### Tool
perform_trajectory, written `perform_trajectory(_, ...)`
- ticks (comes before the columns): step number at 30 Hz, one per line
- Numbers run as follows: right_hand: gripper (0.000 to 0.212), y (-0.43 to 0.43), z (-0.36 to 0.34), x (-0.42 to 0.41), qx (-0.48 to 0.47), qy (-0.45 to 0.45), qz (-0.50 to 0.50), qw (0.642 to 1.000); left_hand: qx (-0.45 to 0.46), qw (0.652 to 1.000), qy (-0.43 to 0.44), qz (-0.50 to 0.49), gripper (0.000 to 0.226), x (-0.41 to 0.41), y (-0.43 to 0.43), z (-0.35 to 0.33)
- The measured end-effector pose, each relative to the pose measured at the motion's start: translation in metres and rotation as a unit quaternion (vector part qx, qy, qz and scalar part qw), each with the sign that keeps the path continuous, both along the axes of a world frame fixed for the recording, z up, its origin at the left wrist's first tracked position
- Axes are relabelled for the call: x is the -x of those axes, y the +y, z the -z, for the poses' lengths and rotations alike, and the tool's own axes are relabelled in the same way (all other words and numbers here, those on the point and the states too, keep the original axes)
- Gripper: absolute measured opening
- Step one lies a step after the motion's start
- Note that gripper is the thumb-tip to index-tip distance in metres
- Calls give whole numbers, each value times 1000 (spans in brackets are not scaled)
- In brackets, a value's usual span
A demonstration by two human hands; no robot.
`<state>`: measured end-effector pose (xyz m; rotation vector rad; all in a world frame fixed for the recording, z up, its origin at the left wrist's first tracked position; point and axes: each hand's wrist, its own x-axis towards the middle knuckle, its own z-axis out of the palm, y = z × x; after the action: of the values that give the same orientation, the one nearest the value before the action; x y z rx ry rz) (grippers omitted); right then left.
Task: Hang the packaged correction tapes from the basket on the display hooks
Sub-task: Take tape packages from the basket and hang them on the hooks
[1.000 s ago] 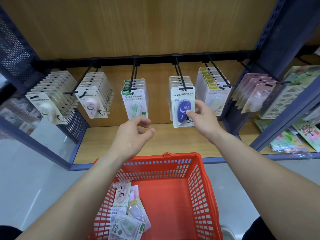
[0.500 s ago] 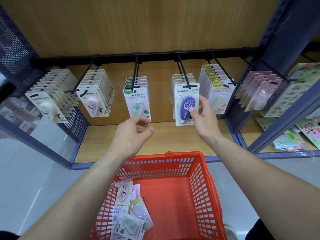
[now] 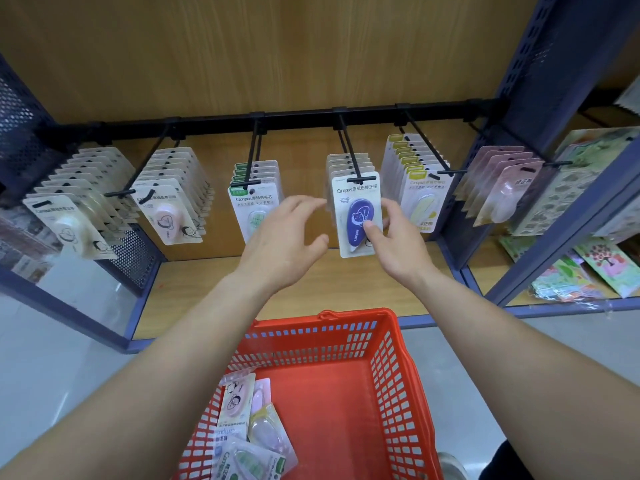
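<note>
Head view: right hand (image 3: 394,247) pinches the hooked purple carded correction tape (image 3: 358,216); left hand (image 3: 287,237) spread open, empty, just beside it.

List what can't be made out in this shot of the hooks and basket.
All in the head view:
- Green pack: lower half hidden by the left hand, which is motion-blurred.
- Purple pack: right edge covered by the right hand; whether its hole is on the hook is too small to tell.
- Packs in the basket: overlapping, cut off by the bottom edge, so no count.
- Rear packs on every hook: hidden by front ones.
</note>
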<state>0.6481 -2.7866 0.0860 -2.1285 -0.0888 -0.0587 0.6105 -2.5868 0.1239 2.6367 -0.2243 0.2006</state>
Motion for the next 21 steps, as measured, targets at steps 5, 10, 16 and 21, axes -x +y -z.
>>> perform_trajectory(5, 37, -5, 7, -5, 21, 2, -23, 999, -155, 987, -29, 33, 69, -35, -17, 2)
perform_trajectory(10, 26, 1, 8, -15, 51, 18, -38, 998, -190, 981, -19, 32, 70, -53, -23, 7)
perform_trajectory(16, 43, 4, 10, -23, 91, 98, 45, 990, -140, 989, 36, 11, 70, -36, -21, -1)
perform_trajectory(21, 50, 6, 24, 20, 304, 104, -37, 946, -132, 986, 93, 44, 54, 43, 4, 28)
